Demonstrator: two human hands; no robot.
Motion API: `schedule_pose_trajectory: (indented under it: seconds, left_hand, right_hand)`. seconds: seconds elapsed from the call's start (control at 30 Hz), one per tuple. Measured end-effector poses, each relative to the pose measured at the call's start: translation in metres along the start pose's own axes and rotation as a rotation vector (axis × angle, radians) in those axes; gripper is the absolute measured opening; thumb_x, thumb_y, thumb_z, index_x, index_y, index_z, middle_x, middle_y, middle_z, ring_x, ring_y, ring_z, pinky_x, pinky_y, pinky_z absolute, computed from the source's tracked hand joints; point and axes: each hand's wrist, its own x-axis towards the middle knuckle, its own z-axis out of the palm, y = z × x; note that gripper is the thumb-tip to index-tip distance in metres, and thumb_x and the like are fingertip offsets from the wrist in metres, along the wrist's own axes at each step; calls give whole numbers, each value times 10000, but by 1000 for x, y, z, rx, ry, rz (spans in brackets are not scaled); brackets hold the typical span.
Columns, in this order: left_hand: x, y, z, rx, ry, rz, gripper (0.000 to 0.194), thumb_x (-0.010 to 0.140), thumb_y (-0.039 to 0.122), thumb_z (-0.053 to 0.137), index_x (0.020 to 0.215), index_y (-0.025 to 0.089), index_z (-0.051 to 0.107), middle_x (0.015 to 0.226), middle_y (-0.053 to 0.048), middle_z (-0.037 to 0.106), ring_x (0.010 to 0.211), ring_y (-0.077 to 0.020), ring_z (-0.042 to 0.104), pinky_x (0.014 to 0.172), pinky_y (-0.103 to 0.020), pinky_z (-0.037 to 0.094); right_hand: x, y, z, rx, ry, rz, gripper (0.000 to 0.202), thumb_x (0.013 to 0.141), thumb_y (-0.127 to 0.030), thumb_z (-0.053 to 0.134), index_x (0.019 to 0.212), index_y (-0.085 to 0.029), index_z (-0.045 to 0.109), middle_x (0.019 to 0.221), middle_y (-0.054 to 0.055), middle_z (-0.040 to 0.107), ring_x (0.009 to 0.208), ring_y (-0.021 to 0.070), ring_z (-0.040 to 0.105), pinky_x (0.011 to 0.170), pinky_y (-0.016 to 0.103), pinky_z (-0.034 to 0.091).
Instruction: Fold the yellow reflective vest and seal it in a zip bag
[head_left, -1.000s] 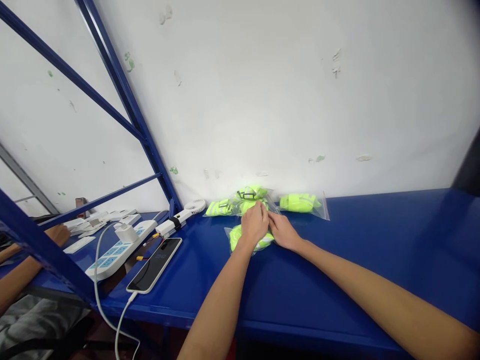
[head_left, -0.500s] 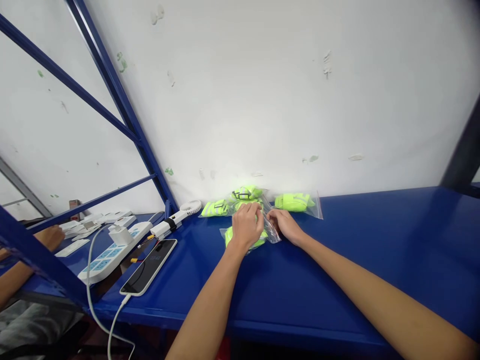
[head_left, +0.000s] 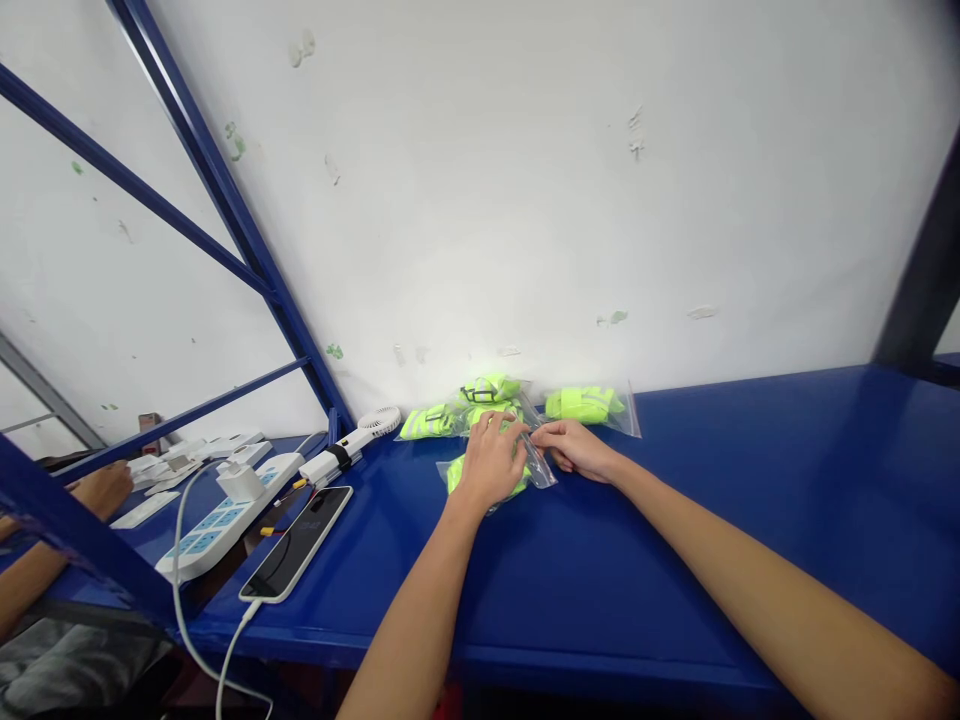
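Observation:
Several clear plastic bags with folded neon-yellow cloth lie against the wall on the blue table (head_left: 585, 560). My left hand (head_left: 491, 460) rests over the middle bags, its fingers curled and partly spread on the plastic. Close to its right, my right hand (head_left: 574, 447) pinches the edge of a clear bag (head_left: 540, 468). One yellow bundle (head_left: 455, 474) shows partly under my left hand. Others sit behind it (head_left: 489, 388) and to its left (head_left: 429, 422). Another bagged bundle (head_left: 585, 404) lies behind my right hand.
At the left are a phone (head_left: 296, 545) on a cable, a white power strip (head_left: 225, 520) with a charger, and a small white fan (head_left: 379, 420). Blue rack posts (head_left: 247, 225) rise there. Beyond them, another person's hand (head_left: 103, 490) is near white items.
My right hand has closed its fingers more on the bag edge. My left hand's fingers have spread a little. The view has shifted slightly.

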Motion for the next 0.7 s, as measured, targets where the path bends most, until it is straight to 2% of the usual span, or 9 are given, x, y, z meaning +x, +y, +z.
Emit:
schedule_pose_trajectory:
  seconds: [0.3, 0.47, 0.53, 0.7]
  left_hand:
    - [0, -3, 8, -133, -14, -40, 211, 855, 179, 507, 996, 255, 645, 1134, -48, 563, 1080, -230, 513, 920, -397, 442]
    - [-1, -3, 7, -148, -2, 15, 203, 836, 156, 518, 957, 242, 657, 1158, -60, 554, 1118, -240, 501, 938, -401, 443]
    - [-1, -2, 5, -158, 11, 28, 194, 822, 142, 526, 928, 235, 660, 1156, -62, 555, 1122, -241, 500, 945, -401, 441]
    - [0, -1, 2, -228, 27, 56, 166, 791, 120, 540, 877, 218, 642, 1143, -60, 567, 1104, -219, 518, 943, -374, 449]
  right_hand:
    - [-2, 0, 1, -40, -3, -52, 186, 733, -303, 647, 628, -149, 639, 594, -19, 620, 329, 39, 379, 349, 218, 280]
    - [-3, -1, 1, -58, -40, -59, 159, 733, -278, 622, 637, -150, 621, 625, -18, 625, 348, 40, 399, 366, 210, 286]
    - [-4, -2, 0, -60, -81, -57, 177, 731, -308, 647, 662, -147, 626, 645, -14, 624, 376, 44, 420, 386, 204, 312]
    - [-6, -7, -4, 50, -276, -11, 213, 734, -342, 693, 746, -147, 611, 656, -14, 602, 498, 77, 523, 507, 206, 426]
